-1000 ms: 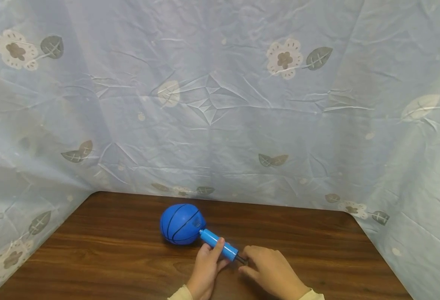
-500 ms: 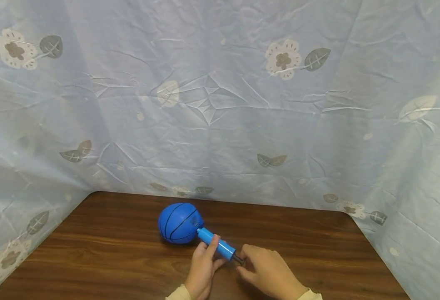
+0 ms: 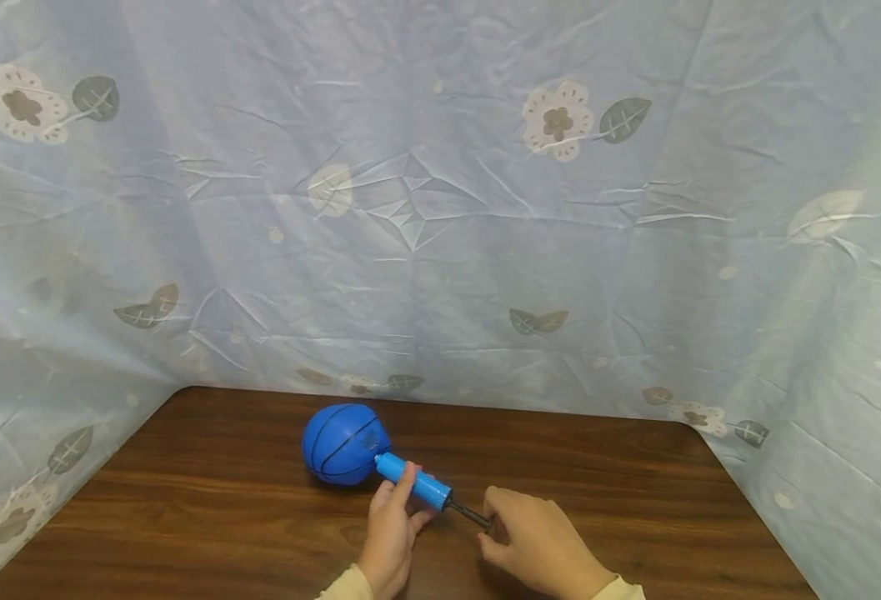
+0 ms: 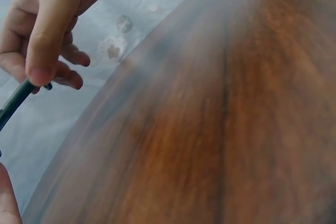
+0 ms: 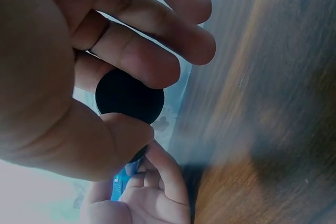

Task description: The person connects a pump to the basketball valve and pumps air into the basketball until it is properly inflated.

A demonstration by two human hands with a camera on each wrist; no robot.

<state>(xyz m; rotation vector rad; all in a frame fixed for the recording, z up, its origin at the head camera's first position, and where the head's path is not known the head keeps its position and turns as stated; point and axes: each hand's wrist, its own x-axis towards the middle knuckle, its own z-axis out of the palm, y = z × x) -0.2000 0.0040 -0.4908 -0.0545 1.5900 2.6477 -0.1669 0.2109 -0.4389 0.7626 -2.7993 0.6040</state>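
Two bare hands were set on one blue pump (image 3: 435,492), whose narrow tip met the near right side of a blue ball (image 3: 344,446); the ball, marked with dark lines, rested on the wood-grain table (image 3: 185,492), just past the left hand's fingertips; whether a needle sat inside it was too small to tell.

The left hand (image 3: 390,533) grasped the barrel, thumb laid over the top and other fingers below; the right hand (image 3: 538,537) had thumb and fingers closed about the outer end of the dark rod (image 3: 470,513), where the right wrist view showed a round black knob (image 5: 128,97); a good length of rod stood out between barrel and right hand.

Done well, the stroke seemed to call for a quiet left hand, since any tug on the barrel could have pulled the tip off the ball; the right hand did best, I judged, to keep the rod in line with the barrel, as a sideways push might have bent it; nothing but the pump appeared to steady the ball, so gentle, even pressure looked wiser than hard jabs.
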